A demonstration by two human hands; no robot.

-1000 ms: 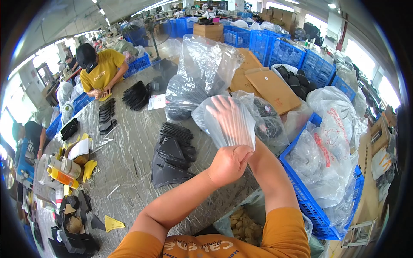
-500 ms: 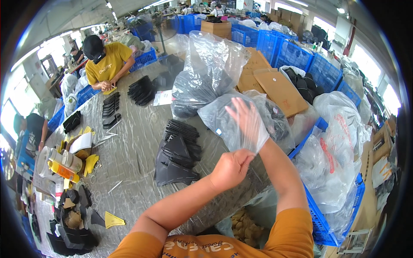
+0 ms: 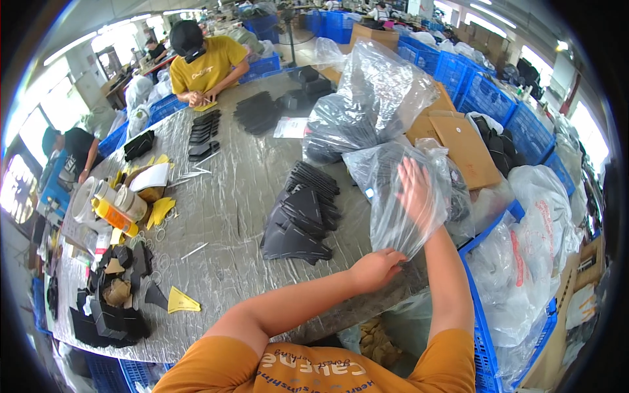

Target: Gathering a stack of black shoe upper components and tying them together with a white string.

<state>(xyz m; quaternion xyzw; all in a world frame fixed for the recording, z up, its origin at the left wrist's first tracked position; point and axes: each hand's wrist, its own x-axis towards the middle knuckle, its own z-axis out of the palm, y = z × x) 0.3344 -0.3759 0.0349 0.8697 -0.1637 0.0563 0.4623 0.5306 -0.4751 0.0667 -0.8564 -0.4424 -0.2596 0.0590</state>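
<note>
A clear plastic bag (image 3: 386, 219) with dark contents or dark pieces showing through its far part lies at the table's right side. My right hand (image 3: 417, 193) is inside it, seen through the film with fingers stretched out and palm flat. The bag's mouth is gathered near my right wrist, where my left hand (image 3: 379, 270) is closed on its edge. Left of the bag lie stacks of dark, flat cut pieces (image 3: 298, 223), fanned over one another. A larger filled clear bag (image 3: 367, 98) stands just beyond, bunched at its middle.
Flattened cardboard (image 3: 465, 150) and a blue crate (image 3: 481, 314) of plastic bags are on my right. A co-worker in a yellow shirt (image 3: 208, 69) handles a small yellow piece across the table. Bottles (image 3: 114, 216), scraps and a yellow piece (image 3: 181, 300) lie at the left.
My right hand has straightened inside the bag, and the film now stretches down over its wrist. My left hand still grips the edge. The whole view has shifted to the left.
</note>
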